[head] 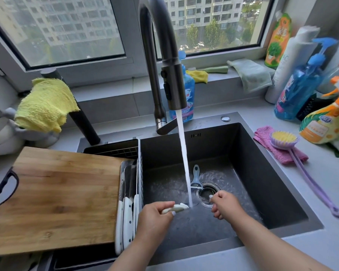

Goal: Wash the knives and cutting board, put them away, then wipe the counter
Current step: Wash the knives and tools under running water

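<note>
Knife sat under the faucet stream at six o'clock in the sink, white handle pinched in the left hand; the right hand curled beside it, its hold unclear. Washing stage; next, probably rubbing the blade carefully.

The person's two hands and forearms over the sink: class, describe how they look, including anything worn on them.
Both forearms are bare as far as the frame shows: no sleeves, gloves, watch or bracelets. The left hand has a pale lilac-painted nail showing on the thumb. The right hand shows pale nails too, though their exact colour is hard to tell. No rings are visible on either hand.
</note>
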Demonstrator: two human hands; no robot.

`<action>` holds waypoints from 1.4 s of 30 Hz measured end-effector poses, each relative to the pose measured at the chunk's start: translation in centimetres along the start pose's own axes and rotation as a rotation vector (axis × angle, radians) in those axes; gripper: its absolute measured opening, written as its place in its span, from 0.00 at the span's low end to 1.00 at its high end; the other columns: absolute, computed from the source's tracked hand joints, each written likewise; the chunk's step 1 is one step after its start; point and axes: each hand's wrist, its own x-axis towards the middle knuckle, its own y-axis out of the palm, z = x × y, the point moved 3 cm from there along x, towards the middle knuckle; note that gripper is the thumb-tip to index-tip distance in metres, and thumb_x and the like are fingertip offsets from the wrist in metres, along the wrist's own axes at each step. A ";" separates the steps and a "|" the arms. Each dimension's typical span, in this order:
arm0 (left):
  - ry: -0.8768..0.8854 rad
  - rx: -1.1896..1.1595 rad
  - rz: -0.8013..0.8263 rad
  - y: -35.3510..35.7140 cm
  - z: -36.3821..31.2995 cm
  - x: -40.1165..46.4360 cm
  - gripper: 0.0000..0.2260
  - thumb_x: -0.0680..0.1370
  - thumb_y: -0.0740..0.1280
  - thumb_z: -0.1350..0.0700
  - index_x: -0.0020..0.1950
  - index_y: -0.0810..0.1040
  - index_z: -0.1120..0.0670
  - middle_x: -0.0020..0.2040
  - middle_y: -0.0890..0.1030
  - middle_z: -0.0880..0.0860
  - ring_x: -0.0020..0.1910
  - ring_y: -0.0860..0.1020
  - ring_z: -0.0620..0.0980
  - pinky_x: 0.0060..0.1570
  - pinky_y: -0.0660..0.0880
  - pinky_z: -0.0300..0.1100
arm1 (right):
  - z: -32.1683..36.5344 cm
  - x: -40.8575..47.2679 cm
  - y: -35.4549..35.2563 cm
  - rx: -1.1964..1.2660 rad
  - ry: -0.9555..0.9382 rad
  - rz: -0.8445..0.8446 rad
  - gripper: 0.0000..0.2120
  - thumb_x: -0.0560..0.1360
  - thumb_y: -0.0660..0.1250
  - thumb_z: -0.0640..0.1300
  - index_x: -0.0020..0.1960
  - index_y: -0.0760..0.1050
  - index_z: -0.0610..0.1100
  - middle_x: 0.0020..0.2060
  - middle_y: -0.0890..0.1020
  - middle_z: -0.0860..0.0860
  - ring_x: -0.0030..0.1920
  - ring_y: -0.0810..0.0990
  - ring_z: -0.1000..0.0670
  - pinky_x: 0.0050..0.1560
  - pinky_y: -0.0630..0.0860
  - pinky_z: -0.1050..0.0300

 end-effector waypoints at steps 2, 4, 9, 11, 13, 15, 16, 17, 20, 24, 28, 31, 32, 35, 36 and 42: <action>0.000 -0.018 -0.007 0.0 -0.1 -0.1 0.10 0.73 0.72 0.60 0.52 0.85 0.48 0.44 0.83 0.42 0.44 0.78 0.38 0.36 0.70 0.24 | 0.0 0.1 0.1 0.000 0.005 0.004 0.09 0.76 0.62 0.41 0.38 0.70 0.42 0.29 0.77 0.44 0.24 0.73 0.48 0.25 0.66 0.63; 0.000 -0.031 -0.004 0.1 -0.1 -0.1 0.10 0.73 0.72 0.60 0.52 0.85 0.49 0.43 0.82 0.41 0.44 0.78 0.37 0.36 0.69 0.23 | 0.0 0.1 0.1 -0.011 0.005 0.005 0.08 0.76 0.62 0.41 0.38 0.70 0.42 0.29 0.77 0.44 0.24 0.73 0.47 0.25 0.66 0.62; -0.034 -0.031 0.005 0.5 0.3 -0.3 0.10 0.72 0.73 0.59 0.52 0.85 0.50 0.44 0.84 0.45 0.43 0.80 0.42 0.39 0.73 0.30 | 0.0 -0.1 0.0 -0.005 -0.007 0.004 0.08 0.76 0.62 0.41 0.38 0.70 0.42 0.29 0.77 0.44 0.25 0.73 0.47 0.26 0.66 0.62; -0.040 -0.034 0.004 0.5 0.3 -0.3 0.10 0.72 0.73 0.59 0.52 0.85 0.49 0.43 0.84 0.45 0.41 0.81 0.43 0.39 0.75 0.32 | 0.0 -0.1 0.0 -0.006 -0.012 0.009 0.08 0.76 0.62 0.41 0.38 0.70 0.42 0.28 0.77 0.44 0.25 0.73 0.48 0.26 0.66 0.61; -0.032 -0.037 -0.004 0.5 0.3 -0.3 0.10 0.73 0.73 0.59 0.52 0.85 0.49 0.44 0.84 0.45 0.42 0.81 0.43 0.41 0.77 0.33 | 0.1 -0.2 0.0 -0.006 -0.012 0.014 0.09 0.76 0.62 0.41 0.38 0.70 0.42 0.28 0.77 0.44 0.24 0.73 0.48 0.25 0.65 0.62; -0.024 -0.049 -0.007 0.3 0.3 -0.3 0.10 0.73 0.72 0.60 0.52 0.85 0.49 0.45 0.83 0.44 0.44 0.80 0.41 0.44 0.78 0.35 | 0.1 -0.2 0.1 -0.005 -0.009 0.023 0.09 0.76 0.62 0.40 0.38 0.70 0.42 0.28 0.76 0.44 0.24 0.72 0.48 0.25 0.65 0.62; -0.022 -0.058 -0.010 0.2 0.2 -0.3 0.10 0.73 0.72 0.60 0.52 0.84 0.49 0.44 0.83 0.43 0.44 0.80 0.41 0.44 0.79 0.36 | 0.2 -0.1 0.2 0.003 -0.006 0.030 0.09 0.76 0.62 0.40 0.38 0.70 0.42 0.28 0.76 0.44 0.24 0.72 0.48 0.25 0.65 0.62; -0.021 -0.067 -0.013 0.1 0.2 -0.3 0.10 0.73 0.72 0.60 0.53 0.84 0.49 0.44 0.83 0.43 0.44 0.80 0.41 0.45 0.80 0.37 | 0.2 -0.1 0.2 0.011 -0.004 0.038 0.09 0.76 0.62 0.40 0.38 0.70 0.42 0.28 0.75 0.44 0.24 0.71 0.48 0.25 0.64 0.63; -0.012 -0.079 -0.012 0.1 0.1 -0.2 0.10 0.74 0.72 0.60 0.53 0.84 0.50 0.45 0.83 0.43 0.44 0.80 0.42 0.44 0.80 0.36 | 0.3 -0.3 0.3 0.005 -0.009 0.075 0.08 0.76 0.63 0.40 0.38 0.71 0.41 0.27 0.75 0.45 0.23 0.71 0.48 0.25 0.64 0.63; -0.011 -0.080 0.000 0.3 0.0 -0.3 0.10 0.73 0.73 0.60 0.52 0.84 0.49 0.44 0.83 0.43 0.44 0.80 0.41 0.45 0.79 0.36 | 0.9 -1.1 0.9 0.030 -0.029 0.188 0.09 0.77 0.62 0.37 0.38 0.70 0.41 0.28 0.76 0.45 0.22 0.73 0.50 0.24 0.66 0.64; -0.046 -0.097 0.010 0.8 0.5 -0.5 0.10 0.72 0.73 0.60 0.48 0.85 0.47 0.40 0.84 0.43 0.40 0.81 0.42 0.43 0.81 0.39 | 1.3 -1.7 1.6 0.050 -0.013 0.279 0.06 0.78 0.57 0.33 0.46 0.71 0.40 0.31 0.77 0.43 0.25 0.74 0.49 0.25 0.68 0.62; -0.096 -0.173 0.015 1.5 1.1 -0.6 0.10 0.71 0.74 0.63 0.49 0.85 0.51 0.38 0.85 0.47 0.36 0.82 0.46 0.44 0.82 0.47 | 1.4 -1.8 1.9 0.095 0.034 0.350 0.11 0.76 0.53 0.30 0.50 0.71 0.40 0.35 0.78 0.39 0.28 0.75 0.47 0.27 0.69 0.61; -0.112 -0.203 0.016 1.7 1.3 -0.6 0.10 0.71 0.74 0.64 0.49 0.85 0.53 0.38 0.85 0.48 0.35 0.82 0.47 0.44 0.82 0.48 | 1.4 -1.9 2.0 0.119 0.053 0.385 0.12 0.75 0.53 0.30 0.52 0.71 0.40 0.36 0.78 0.39 0.29 0.75 0.46 0.27 0.70 0.61; -0.128 -0.276 0.016 2.6 1.5 -0.8 0.10 0.69 0.74 0.63 0.49 0.85 0.55 0.38 0.85 0.50 0.35 0.82 0.49 0.45 0.82 0.49 | 1.4 -2.1 2.3 0.115 0.078 0.451 0.15 0.73 0.55 0.31 0.54 0.74 0.41 0.39 0.82 0.39 0.33 0.80 0.47 0.31 0.76 0.61; -0.129 -0.295 0.017 2.9 1.4 -0.9 0.10 0.69 0.74 0.62 0.49 0.85 0.55 0.38 0.85 0.50 0.35 0.83 0.49 0.45 0.82 0.50 | 1.4 -2.2 2.4 0.122 0.080 0.461 0.15 0.72 0.56 0.32 0.55 0.75 0.41 0.40 0.83 0.40 0.35 0.82 0.47 0.33 0.77 0.61; -0.146 -0.366 0.003 3.2 1.4 -1.0 0.10 0.71 0.73 0.65 0.50 0.85 0.56 0.40 0.85 0.54 0.36 0.83 0.51 0.43 0.82 0.47 | 1.3 -2.0 1.9 0.355 0.101 0.436 0.13 0.77 0.55 0.31 0.52 0.78 0.35 0.38 0.83 0.39 0.40 0.83 0.44 0.43 0.78 0.57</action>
